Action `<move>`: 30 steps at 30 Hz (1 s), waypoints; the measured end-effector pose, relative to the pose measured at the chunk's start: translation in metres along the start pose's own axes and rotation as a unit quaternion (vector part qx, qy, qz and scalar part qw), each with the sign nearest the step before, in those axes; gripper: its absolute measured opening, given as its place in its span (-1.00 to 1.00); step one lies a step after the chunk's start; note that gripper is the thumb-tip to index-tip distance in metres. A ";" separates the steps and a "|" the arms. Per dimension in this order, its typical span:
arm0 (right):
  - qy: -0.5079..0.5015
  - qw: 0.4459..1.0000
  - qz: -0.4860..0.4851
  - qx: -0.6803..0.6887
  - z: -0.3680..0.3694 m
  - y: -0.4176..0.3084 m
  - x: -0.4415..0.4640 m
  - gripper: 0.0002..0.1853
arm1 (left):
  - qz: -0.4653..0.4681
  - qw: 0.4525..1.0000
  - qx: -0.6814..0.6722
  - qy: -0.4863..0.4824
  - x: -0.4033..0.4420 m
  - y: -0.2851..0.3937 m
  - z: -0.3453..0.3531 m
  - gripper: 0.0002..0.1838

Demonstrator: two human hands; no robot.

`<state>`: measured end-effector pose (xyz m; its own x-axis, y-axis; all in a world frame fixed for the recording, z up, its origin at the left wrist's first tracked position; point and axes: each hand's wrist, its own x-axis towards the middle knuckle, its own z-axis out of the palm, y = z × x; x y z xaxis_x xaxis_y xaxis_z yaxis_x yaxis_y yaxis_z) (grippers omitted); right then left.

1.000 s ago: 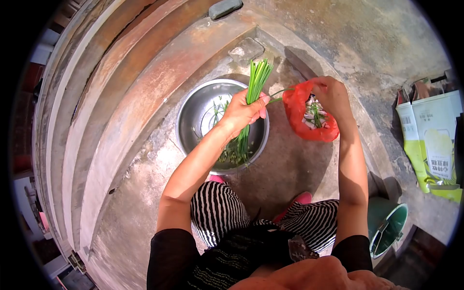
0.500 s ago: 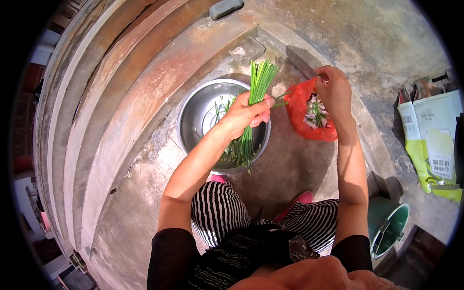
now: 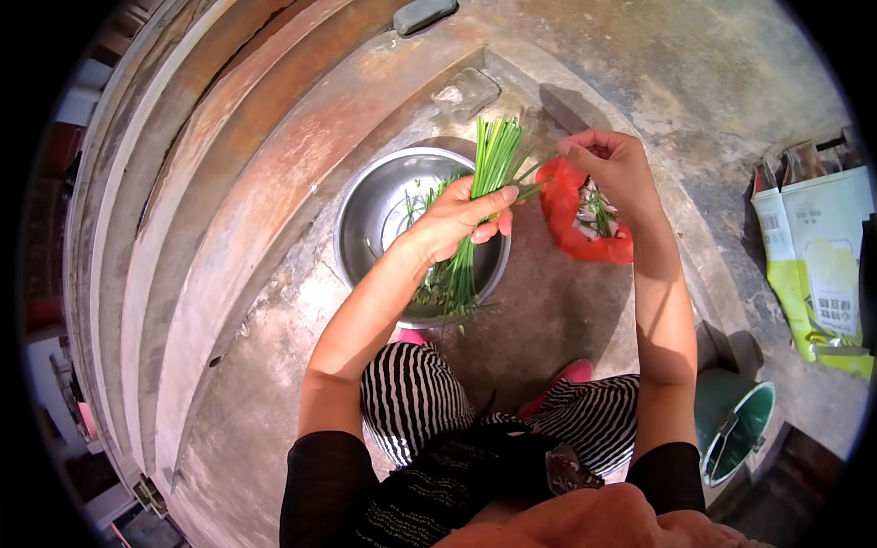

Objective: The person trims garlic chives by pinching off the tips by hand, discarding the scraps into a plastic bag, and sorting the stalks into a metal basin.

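Note:
My left hand (image 3: 461, 215) is closed around a bunch of long green flowering chives (image 3: 496, 160), held upright over a steel basin (image 3: 352, 260). The lower ends of the bunch hang over the basin's near rim, and more loose green pieces lie inside. A stalk or two slant out of the bunch to the right. At the tip of one of these is my right hand (image 3: 621, 169), its thumb and forefinger pinched together. Below it a red plastic bag (image 3: 557, 205) stands open with pale scraps and green bits inside, partly covered by the hand.
Curved concrete steps (image 3: 265, 137) rise on the left. A grey stone (image 3: 425, 14) rests at the top, and a flat slab (image 3: 466, 94) lies behind the basin. To the right are a green bucket (image 3: 731, 420) on its side and a white and green printed bag (image 3: 818, 260).
My right hand has moved left from above the red bag toward the chives, meeting a slanting stalk. My left hand stays almost in place with the bunch.

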<state>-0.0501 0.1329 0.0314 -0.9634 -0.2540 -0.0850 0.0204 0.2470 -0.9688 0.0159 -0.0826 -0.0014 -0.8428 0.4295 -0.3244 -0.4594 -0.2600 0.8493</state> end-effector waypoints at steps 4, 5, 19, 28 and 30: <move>0.031 0.995 -0.065 -0.074 -0.001 -0.001 -0.005 -0.85 | 0.025 0.999 0.028 0.028 0.002 -0.002 -0.001 -0.78; 0.056 0.978 -0.109 -0.167 0.001 0.000 -0.006 -0.87 | 0.025 0.999 0.028 0.027 0.003 -0.001 0.000 -0.78; -0.093 0.980 -0.104 -0.143 0.001 -0.006 -0.011 -0.89 | 0.043 0.992 0.089 0.076 0.002 -0.002 0.002 -0.86; 0.107 0.877 -0.216 -0.417 0.020 0.031 0.001 -0.86 | 0.024 0.998 0.019 0.061 0.008 0.001 0.008 -0.84; 0.159 0.844 -0.198 -0.472 -0.001 0.041 0.003 -0.82 | 0.024 0.998 0.013 0.060 0.002 -0.002 0.005 -0.83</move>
<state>-0.0530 0.1436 -0.0086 -0.8711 -0.2651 0.4135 -0.3977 0.8747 -0.2769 0.0167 -0.0768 -0.0018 -0.8919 0.3096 -0.3296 -0.4118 -0.2548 0.8749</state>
